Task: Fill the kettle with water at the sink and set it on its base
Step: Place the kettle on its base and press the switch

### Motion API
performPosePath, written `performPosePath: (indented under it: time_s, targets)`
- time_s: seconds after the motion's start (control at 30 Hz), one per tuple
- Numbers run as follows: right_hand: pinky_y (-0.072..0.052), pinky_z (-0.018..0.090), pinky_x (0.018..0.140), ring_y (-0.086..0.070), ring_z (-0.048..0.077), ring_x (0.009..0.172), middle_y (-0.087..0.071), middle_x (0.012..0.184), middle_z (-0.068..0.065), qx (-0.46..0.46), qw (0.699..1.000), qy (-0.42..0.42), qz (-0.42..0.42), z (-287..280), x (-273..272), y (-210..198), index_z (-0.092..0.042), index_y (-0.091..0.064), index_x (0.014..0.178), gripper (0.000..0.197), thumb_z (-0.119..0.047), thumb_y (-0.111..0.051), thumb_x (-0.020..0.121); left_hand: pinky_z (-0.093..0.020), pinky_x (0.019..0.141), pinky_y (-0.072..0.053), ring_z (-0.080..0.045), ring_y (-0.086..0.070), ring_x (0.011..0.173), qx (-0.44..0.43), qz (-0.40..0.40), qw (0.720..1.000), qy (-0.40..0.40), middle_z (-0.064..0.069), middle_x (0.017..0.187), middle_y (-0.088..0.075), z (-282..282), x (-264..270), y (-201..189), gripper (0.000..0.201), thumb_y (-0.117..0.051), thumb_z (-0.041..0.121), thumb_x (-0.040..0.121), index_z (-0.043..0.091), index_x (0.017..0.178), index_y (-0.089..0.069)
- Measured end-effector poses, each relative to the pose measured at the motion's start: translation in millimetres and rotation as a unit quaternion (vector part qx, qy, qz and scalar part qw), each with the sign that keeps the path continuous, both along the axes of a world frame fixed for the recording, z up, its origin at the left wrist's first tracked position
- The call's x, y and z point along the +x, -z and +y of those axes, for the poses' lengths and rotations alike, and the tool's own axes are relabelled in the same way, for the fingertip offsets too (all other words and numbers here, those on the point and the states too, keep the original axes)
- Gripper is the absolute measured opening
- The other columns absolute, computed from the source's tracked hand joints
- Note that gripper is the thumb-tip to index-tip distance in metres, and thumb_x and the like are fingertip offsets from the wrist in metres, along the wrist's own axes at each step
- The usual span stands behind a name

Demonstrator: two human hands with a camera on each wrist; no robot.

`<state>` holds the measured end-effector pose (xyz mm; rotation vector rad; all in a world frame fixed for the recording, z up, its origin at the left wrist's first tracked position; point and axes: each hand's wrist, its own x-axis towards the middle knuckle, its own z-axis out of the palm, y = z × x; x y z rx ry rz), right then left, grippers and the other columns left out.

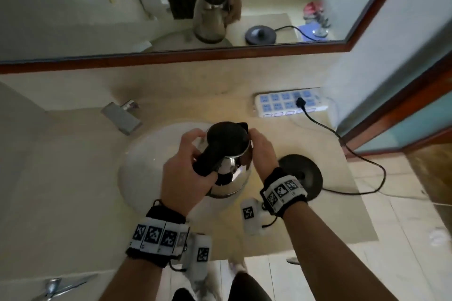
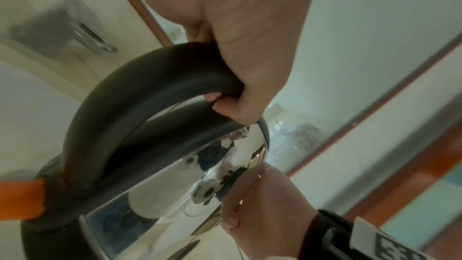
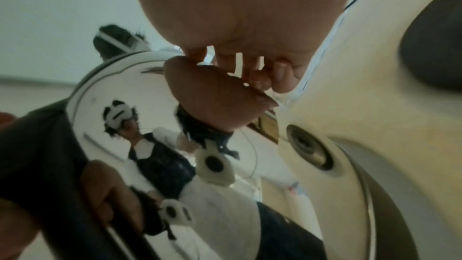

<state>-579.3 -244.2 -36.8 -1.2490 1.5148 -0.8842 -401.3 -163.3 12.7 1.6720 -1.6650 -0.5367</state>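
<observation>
Our left fingers [image 1: 193, 138] curl round the black handle [image 1: 208, 161] of the kettle [image 1: 232, 178], gripping it; the left hand [image 1: 183, 178] carries it in the air. Our right hand [image 1: 263, 151] touches the kettle's shiny side near the rim at 3 o'clock, fingers bent against the steel. The black lid [image 1: 227, 139] is down, so we cannot tell what is inside. The kettle hangs over the right part of the round sink [image 1: 139, 168], whose bowl looks pale and bare. The tap [image 1: 122, 117] stands at 10 o'clock, well apart. The round black base [image 1: 305, 173] sits on the desk [image 1: 342, 215] just beside the kettle at 4 o'clock, partly behind our right wrist. Its cord [image 1: 362, 161] loops along the desk's right edge up to the power strip [image 1: 288, 102] at 1 o'clock.
</observation>
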Motion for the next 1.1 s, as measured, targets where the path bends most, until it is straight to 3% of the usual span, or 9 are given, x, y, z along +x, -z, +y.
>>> performPosePath:
  time_s: [0.07,0.17,0.3,0.43,0.6,0.77,0.9,1.0,1.1]
  targets:
    - [-0.043,0.013,0.07,-0.053,0.023,0.081,-0.056,0.087,0.012,-0.015,0.999,0.035,0.008,12,-31,-10,0.003,-0.061,0.099,0.041,-0.024,-0.03,0.105,-0.017,0.056,-0.052,-0.005,-0.062,0.059,-0.004,0.009,0.999,0.042,0.008,0.074,-0.064,-6,-24,-4,0.076,-0.086,0.018,0.069,0.034,0.125,-0.039]
    - [-0.046,0.027,0.078,-0.054,0.024,0.097,-0.059,0.104,0.013,-0.002,0.994,0.107,-0.01,26,-75,-18,-0.011,-0.061,0.098,0.04,-0.038,-0.032,0.098,-0.03,0.064,-0.063,-0.012,-0.07,0.067,0.008,0.042,0.995,0.087,0.003,0.078,-0.069,-11,-59,-6,0.076,-0.087,0.015,0.069,0.037,0.124,-0.038]
    - [-0.049,0.036,0.081,-0.062,0.021,0.096,-0.065,0.108,0.009,0.01,0.979,0.196,-0.062,39,-124,-16,-0.017,-0.066,0.093,0.047,-0.056,-0.043,0.081,-0.03,0.063,-0.062,-0.014,-0.071,0.067,-0.01,0.052,0.989,0.14,0.001,0.077,-0.071,-13,-103,-5,0.071,-0.085,0.014,0.07,0.035,0.12,-0.039]
    - [-0.045,0.03,0.096,-0.059,0.011,0.114,-0.066,0.12,-0.002,-0.008,0.969,0.239,-0.059,47,-161,-6,-0.018,-0.07,0.113,0.045,-0.048,-0.043,0.093,-0.043,0.068,-0.063,-0.02,-0.072,0.069,-0.003,0.053,0.983,0.177,0.001,0.077,-0.071,-19,-133,10,0.068,-0.083,0.019,0.07,0.033,0.121,-0.04]
    - [-0.044,0.028,0.092,-0.058,0.007,0.104,-0.064,0.116,-0.003,0.009,0.958,0.274,-0.078,50,-180,11,-0.016,-0.068,0.115,0.042,-0.044,-0.043,0.096,-0.043,0.066,-0.062,-0.024,-0.07,0.069,0.002,0.013,0.98,0.2,0.002,0.079,-0.071,-29,-156,29,0.065,-0.08,0.027,0.069,0.032,0.121,-0.04]
    - [-0.044,0.037,0.101,-0.06,0.011,0.113,-0.069,0.118,-0.004,0.021,0.956,0.276,-0.094,40,-187,29,-0.02,-0.07,0.116,0.053,-0.057,-0.043,0.088,-0.04,0.071,-0.064,-0.021,-0.072,0.074,0.009,-0.005,0.98,0.198,-0.001,0.089,-0.074,-35,-167,42,0.07,-0.087,0.015,0.069,0.032,0.118,-0.039]
    - [-0.042,0.03,0.091,-0.058,0.003,0.104,-0.064,0.118,-0.001,0.0,0.96,0.27,-0.078,34,-192,24,-0.014,-0.068,0.117,0.045,-0.044,-0.042,0.097,-0.039,0.071,-0.064,-0.019,-0.072,0.072,0.021,0.006,0.984,0.176,0.003,0.085,-0.071,-38,-174,47,0.072,-0.087,0.013,0.068,0.032,0.119,-0.04]
    - [-0.042,0.036,0.1,-0.056,0.016,0.111,-0.062,0.123,0.003,-0.005,0.964,0.26,-0.057,37,-198,21,-0.013,-0.068,0.113,0.041,-0.039,-0.04,0.098,-0.038,0.072,-0.064,-0.019,-0.071,0.07,0.028,0.007,0.982,0.187,0.004,0.083,-0.071,-40,-178,45,0.073,-0.086,0.015,0.069,0.03,0.122,-0.039]
    - [-0.042,0.046,0.105,-0.055,0.026,0.117,-0.065,0.121,0.008,-0.015,0.97,0.242,-0.026,40,-200,19,-0.014,-0.068,0.106,0.047,-0.045,-0.035,0.093,-0.038,0.068,-0.062,-0.018,-0.069,0.067,0.032,-0.005,0.979,0.199,0.006,0.081,-0.068,-37,-179,43,0.069,-0.083,0.02,0.066,0.031,0.12,-0.042]
